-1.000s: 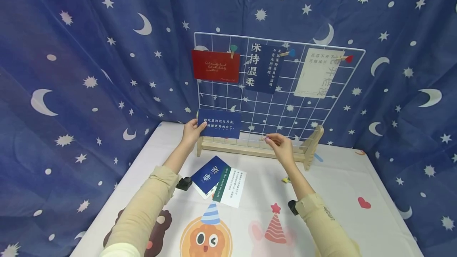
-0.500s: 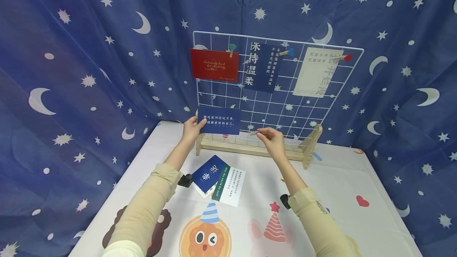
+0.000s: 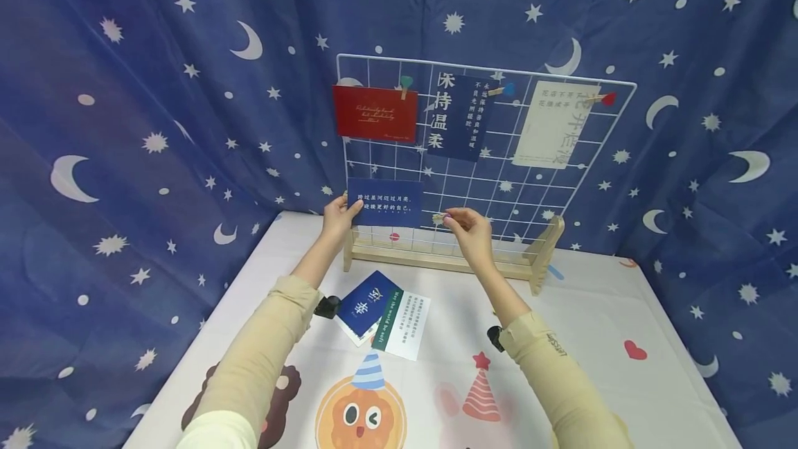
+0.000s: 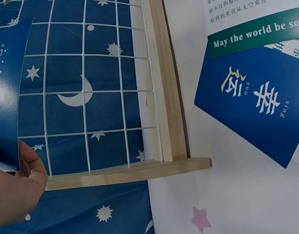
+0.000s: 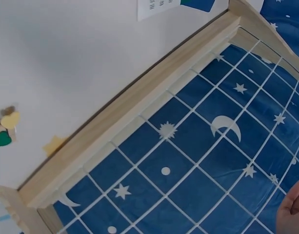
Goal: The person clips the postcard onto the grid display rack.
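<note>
In the head view my left hand (image 3: 339, 219) pinches the left edge of a blue card (image 3: 389, 213) with white writing. The card is upright in front of the lower left of a white wire grid (image 3: 474, 189). My right hand (image 3: 472, 231) pinches a small wooden clothespin (image 3: 438, 219) with a purple bit at the fingertips, a short way right of the card. The left wrist view shows the thumb side of the left hand (image 4: 20, 195) at the card's edge (image 4: 8, 87). Only part of the right hand (image 5: 292, 209) shows in the right wrist view; its clothespin is out of sight there.
Clothespins hold a red card (image 3: 376, 114), a dark blue card (image 3: 461, 116) and a cream card (image 3: 551, 127) on the grid. Its wooden base (image 3: 436, 261) stands on the table. Loose cards (image 3: 402, 324) overlap in front. Heart-topped clothespins (image 5: 7, 127) lie nearby.
The blue card has risen a little along the grid in my left hand. My right hand, with the clothespin, has moved left and up towards the card's right edge.
</note>
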Available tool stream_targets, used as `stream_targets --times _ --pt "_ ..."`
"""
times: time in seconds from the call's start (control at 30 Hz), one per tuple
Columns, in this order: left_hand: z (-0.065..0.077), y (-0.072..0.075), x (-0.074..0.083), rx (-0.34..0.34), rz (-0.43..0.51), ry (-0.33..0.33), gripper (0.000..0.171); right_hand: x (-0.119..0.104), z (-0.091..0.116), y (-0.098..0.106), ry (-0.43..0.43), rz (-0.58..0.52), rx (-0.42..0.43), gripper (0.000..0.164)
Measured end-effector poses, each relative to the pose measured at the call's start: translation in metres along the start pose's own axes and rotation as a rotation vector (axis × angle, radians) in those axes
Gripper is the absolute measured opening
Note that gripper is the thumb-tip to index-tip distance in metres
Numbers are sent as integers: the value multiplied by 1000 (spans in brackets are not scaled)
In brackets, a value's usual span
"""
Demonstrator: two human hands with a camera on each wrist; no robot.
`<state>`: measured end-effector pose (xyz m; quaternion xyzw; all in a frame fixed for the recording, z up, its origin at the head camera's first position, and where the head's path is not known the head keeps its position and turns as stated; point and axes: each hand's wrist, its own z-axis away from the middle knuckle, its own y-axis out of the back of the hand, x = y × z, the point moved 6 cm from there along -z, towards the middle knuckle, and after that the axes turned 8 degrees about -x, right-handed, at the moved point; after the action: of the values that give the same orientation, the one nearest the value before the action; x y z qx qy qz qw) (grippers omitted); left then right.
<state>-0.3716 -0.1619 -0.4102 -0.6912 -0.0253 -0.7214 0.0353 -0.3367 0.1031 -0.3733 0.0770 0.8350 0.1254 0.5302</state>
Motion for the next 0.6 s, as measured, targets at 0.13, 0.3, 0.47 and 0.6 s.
stream_targets --times 0.13,0.3,0.47,0.6 --pt "-2 0 6 5 -6 -5 40 10 -12 -1 20 11 24 20" --pt "-1 2 15 -6 11 1 36 8 -23 -3 31 33 34 20" --pt "7 0 29 -2 -14 25 37 -2 -35 -6 48 71 46 18" --pt "-4 1 22 4 -17 40 41 -9 -45 -8 64 110 77 16"
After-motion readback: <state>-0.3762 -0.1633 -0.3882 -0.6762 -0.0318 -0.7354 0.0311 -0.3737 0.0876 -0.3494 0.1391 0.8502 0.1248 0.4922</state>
